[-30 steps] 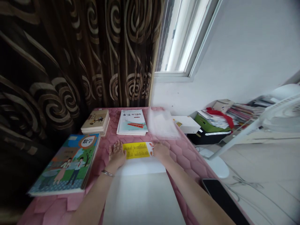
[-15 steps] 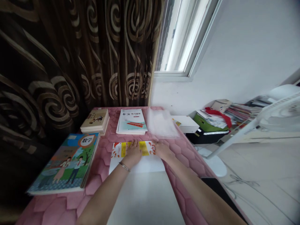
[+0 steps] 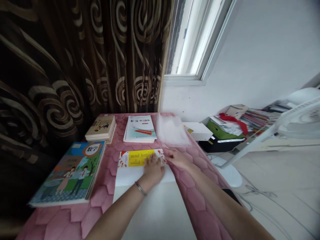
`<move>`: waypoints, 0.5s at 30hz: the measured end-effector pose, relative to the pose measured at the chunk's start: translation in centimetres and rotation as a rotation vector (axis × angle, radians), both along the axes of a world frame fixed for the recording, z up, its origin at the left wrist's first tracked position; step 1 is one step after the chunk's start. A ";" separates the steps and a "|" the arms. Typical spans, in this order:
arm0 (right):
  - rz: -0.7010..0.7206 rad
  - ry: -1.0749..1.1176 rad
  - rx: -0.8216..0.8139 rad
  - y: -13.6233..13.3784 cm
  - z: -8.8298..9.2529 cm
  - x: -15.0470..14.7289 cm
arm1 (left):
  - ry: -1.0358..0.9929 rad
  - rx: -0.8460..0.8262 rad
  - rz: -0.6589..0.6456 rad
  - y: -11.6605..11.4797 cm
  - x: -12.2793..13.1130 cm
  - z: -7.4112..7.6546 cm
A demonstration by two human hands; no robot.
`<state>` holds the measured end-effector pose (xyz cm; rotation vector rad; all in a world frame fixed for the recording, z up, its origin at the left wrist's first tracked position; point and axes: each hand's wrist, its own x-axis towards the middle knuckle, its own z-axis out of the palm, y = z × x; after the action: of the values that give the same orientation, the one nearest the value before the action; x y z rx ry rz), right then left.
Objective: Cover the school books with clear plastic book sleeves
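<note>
A long white paper sheet [image 3: 152, 206] lies lengthwise in front of me. Its far end shows a band printed yellow, white and red [image 3: 136, 158]. My left hand [image 3: 153, 169] rests on the right part of this band, fingers stretched over the yellow print. At the band's far right corner is my right hand [image 3: 178, 158], its fingers drawn together at the paper's edge; the exact hold is partly blurred.
On the pink quilted tabletop [image 3: 107, 180] are a mathematics textbook stack [image 3: 72, 173], small beige books [image 3: 101, 128], calligraphy booklets [image 3: 140, 128] and clear plastic covers [image 3: 172, 130]. A dark flat object [image 3: 231, 195] lies by the right edge. Beyond stand a white box [image 3: 198, 131] and fan [image 3: 232, 175].
My left hand has slid right along the printed band, uncovering more of the yellow. My right hand has shifted slightly right at the corner.
</note>
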<state>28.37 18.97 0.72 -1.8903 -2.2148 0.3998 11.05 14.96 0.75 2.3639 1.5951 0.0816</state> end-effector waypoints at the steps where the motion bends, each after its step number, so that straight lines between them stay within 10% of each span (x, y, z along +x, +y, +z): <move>1: 0.006 0.035 0.002 -0.2 -0.2 0.4 | -0.019 -0.008 -0.038 -0.9 0.4 0.0; 7: -0.075 0.297 0.054 -0.3 -2.2 0.9 | -0.055 -0.050 -0.011 -3.5 1.5 0.3; 15: -0.431 0.082 -0.059 2.9 -1.2 -1.4 | -0.065 -0.070 -0.014 -3.1 1.4 0.5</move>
<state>26.96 21.84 -0.47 -2.2598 -1.6956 0.4575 12.49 11.82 1.28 2.2959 1.5259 0.0972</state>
